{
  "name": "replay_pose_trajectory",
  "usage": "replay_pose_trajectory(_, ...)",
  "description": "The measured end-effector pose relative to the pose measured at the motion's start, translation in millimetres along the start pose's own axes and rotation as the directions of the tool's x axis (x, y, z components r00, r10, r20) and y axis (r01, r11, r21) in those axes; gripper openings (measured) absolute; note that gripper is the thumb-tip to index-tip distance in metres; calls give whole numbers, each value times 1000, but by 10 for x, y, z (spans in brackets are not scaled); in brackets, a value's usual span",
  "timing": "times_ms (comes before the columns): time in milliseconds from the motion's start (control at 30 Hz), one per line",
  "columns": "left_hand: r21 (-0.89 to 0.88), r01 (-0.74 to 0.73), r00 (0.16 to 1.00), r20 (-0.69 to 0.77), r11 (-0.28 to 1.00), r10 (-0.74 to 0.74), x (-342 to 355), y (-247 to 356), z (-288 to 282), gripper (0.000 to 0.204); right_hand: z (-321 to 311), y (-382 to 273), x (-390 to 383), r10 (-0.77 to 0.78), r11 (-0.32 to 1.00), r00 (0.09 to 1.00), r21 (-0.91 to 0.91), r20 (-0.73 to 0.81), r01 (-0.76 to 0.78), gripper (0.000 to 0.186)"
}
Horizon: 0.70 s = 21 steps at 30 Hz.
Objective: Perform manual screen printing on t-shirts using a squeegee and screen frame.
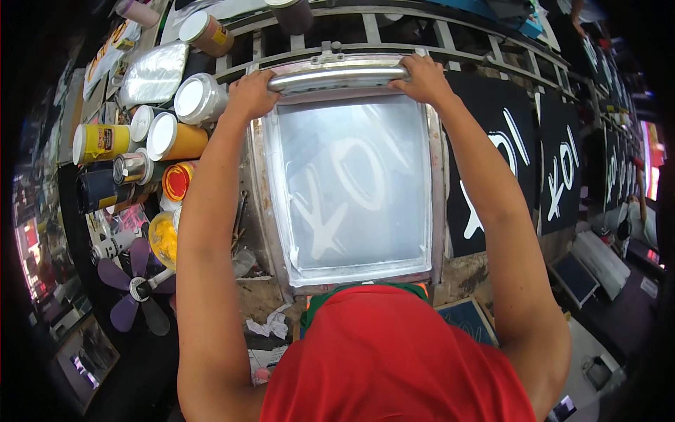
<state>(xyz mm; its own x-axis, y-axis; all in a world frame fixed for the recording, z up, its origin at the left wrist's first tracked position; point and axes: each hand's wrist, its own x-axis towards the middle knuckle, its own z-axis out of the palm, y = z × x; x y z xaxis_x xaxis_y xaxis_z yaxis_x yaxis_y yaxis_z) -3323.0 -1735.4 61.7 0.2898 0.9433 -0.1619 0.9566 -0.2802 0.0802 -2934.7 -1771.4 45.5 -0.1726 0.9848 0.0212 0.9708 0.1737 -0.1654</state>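
Note:
A silk-screen frame (pixel 281 232) lies in front of me, its pale mesh showing brush-style lettering and its border smeared white. Across its far end runs a squeegee (pixel 337 78) with a shiny round metal handle. My left hand (pixel 254 94) is closed round the left end of that handle, and my right hand (pixel 424 79) grips the right end. Both arms reach far forward, one along each side of the frame. The squeegee's lower edge is hard to make out, so I cannot tell whether it touches the mesh. What lies under the screen is hidden.
Paint tubs and jars crowd the left, including a yellow tub (pixel 102 143) and an open yellow pot (pixel 163 238). A small fan (pixel 138 287) stands nearer. Black printed sheets (pixel 559 162) with white lettering lie to the right. A metal ladder-like rail (pixel 450 35) crosses the far side.

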Motion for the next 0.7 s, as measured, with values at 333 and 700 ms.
replay_pose_trajectory(333,-10,-2,998,67,1000,3,62,52,-123,58,-76,12,67,28,999,996,-16,82,-27,70)
replay_pose_trajectory(700,52,-58,988,145,997,50,136,149,-195,56,-162,45,181,30,998,973,-59,231,-17,56)
